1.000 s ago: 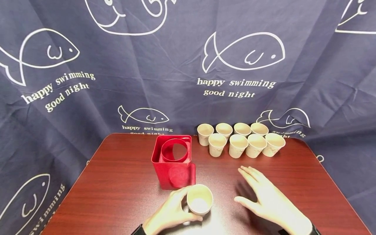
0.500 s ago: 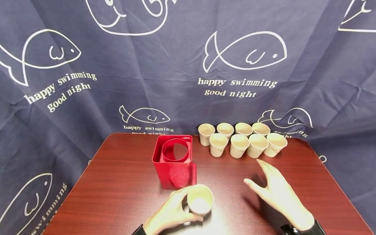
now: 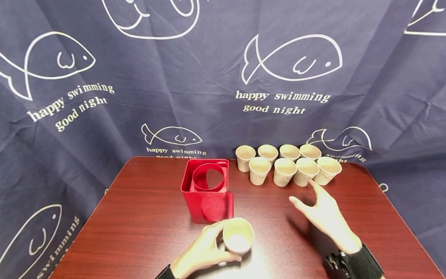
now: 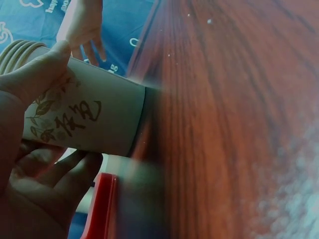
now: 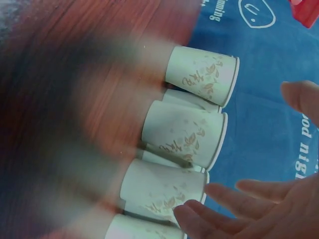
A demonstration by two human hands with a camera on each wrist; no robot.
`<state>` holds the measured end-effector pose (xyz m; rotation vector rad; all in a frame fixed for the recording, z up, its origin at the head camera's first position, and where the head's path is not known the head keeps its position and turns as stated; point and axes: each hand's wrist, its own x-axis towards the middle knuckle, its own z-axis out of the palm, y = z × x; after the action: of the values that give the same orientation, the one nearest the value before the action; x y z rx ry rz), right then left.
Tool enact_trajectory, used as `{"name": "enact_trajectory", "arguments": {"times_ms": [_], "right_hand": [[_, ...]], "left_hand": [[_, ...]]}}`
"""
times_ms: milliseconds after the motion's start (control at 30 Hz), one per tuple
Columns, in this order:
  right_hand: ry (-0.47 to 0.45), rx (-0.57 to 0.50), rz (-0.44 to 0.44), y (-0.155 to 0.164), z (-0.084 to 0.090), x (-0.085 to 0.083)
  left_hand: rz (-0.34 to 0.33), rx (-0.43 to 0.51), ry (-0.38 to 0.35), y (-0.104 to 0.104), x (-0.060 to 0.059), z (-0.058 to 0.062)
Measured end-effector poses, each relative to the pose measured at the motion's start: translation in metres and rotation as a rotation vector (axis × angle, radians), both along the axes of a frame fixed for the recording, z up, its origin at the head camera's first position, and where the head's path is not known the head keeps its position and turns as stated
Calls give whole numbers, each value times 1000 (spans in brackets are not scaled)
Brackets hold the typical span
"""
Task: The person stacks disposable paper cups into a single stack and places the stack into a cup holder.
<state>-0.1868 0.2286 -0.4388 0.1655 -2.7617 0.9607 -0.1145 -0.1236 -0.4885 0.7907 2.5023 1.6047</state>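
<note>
Head view: the right hand (image 3: pixel 322 211), fingers spread wide and holding nothing, has advanced from mid-table to just short of the far cluster of cups (image 3: pixel 288 166). The left hand (image 3: pixel 203 250) keeps gripping one paper cup (image 3: pixel 238 237) near the red holder (image 3: pixel 207 192).

Left wrist view: fingers wrap the paper cup (image 4: pixel 84 119) on the table (image 4: pixel 234 119).

Right wrist view: open fingers (image 5: pixel 234 206) close on the cups (image 5: pixel 184 129), so a pickup looks imminent.

Motion blur smears the counter (image 5: pixel 60 99) and the bases of the paper cups (image 5: pixel 184 132) in the right wrist view, where the right hand (image 5: pixel 259 204) is cut off by the lower edge. In the left wrist view, the left hand (image 4: pixel 30 164) covers part of the held cup (image 4: pixel 94 122), and the red box (image 4: pixel 102 209) shows only as a sliver at the bottom edge. Both forearms leave the head view's bottom edge.
</note>
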Motion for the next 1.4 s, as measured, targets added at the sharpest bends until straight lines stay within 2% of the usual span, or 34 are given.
{"name": "enact_trajectory", "arguments": {"times_ms": [167, 333, 467, 733, 1033, 1400], "right_hand": [[-55, -26, -17, 0, -4, -10], [-28, -45, -16, -3, -9, -17], [-46, -59, -6, -6, -11, -25], [-52, -159, 47, -12, -20, -42], [-34, -187, 50, -20, -21, -54], [-78, -228, 26, -29, -22, -76]], "left_hand": [[5, -9, 4, 1, 0, 1], [5, -11, -6, 0, -1, 0], [4, -15, -5, 0, 0, 1], [-4, -2, -9, -1, -1, 0], [8, -29, 38, -1, 0, -2], [6, -32, 5, -1, 0, -2]]}}
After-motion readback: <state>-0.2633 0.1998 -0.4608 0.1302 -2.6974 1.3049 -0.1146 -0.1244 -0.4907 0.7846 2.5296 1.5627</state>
